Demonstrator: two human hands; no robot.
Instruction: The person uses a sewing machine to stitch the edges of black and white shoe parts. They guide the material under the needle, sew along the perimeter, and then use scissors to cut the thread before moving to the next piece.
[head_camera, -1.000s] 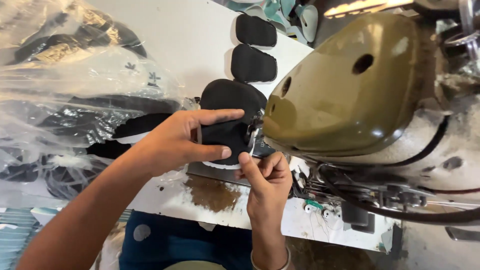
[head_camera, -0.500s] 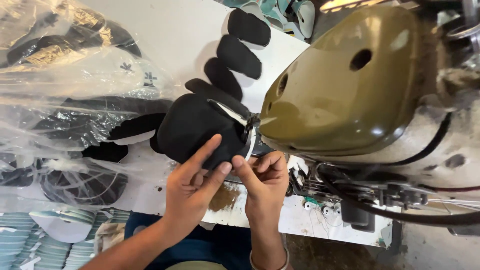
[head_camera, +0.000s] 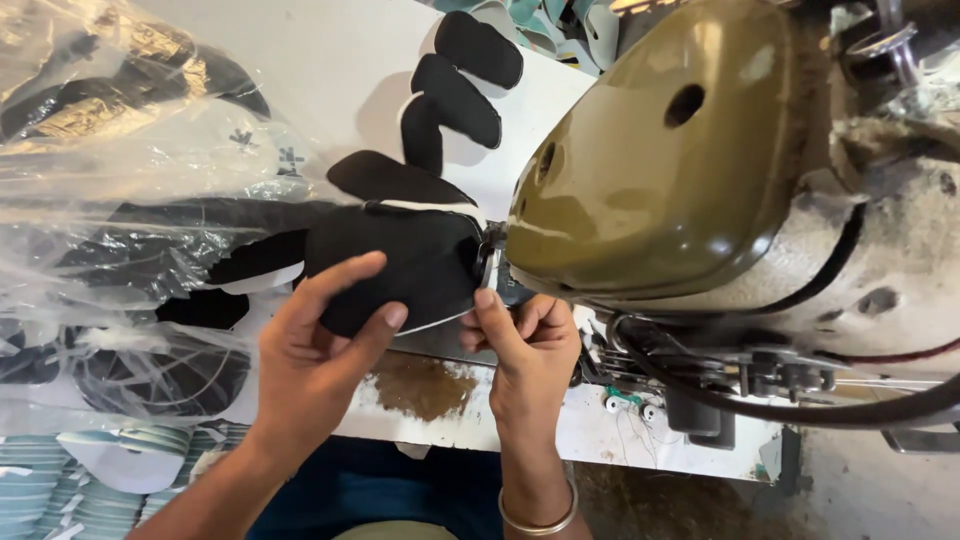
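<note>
Fingers of the left hand (head_camera: 315, 355) were spread and gently curled, thumb and forefinger pinching the near edge of a black fabric piece (head_camera: 400, 265) with a thin white trim. Fingers of the right hand (head_camera: 525, 350) were bent into a loose fist, with the forefinger stretched up to press the same piece's lower right corner; a metal bangle (head_camera: 540, 515) circled that wrist.

Directly beyond both sets of fingertips lay the black fabric piece, flat on the white sewing table (head_camera: 330, 60), its right edge tucked in at the needle area under the head of an olive-green sewing machine (head_camera: 660, 170). That machine rose just above and to the right of the right fingers. Further beyond the fingertips, a chain of three more black oval pieces (head_camera: 455, 100) trailed away across the table, apparently joined one after another.

Left of the left fingers, a clear plastic bag (head_camera: 120, 210) held more black pieces. Below the left wrist, near the table's front edge, sat a stack of pale striped cut pieces (head_camera: 90, 470). Beneath the right knuckles, a brown worn patch (head_camera: 425, 385) marked the table surface.
</note>
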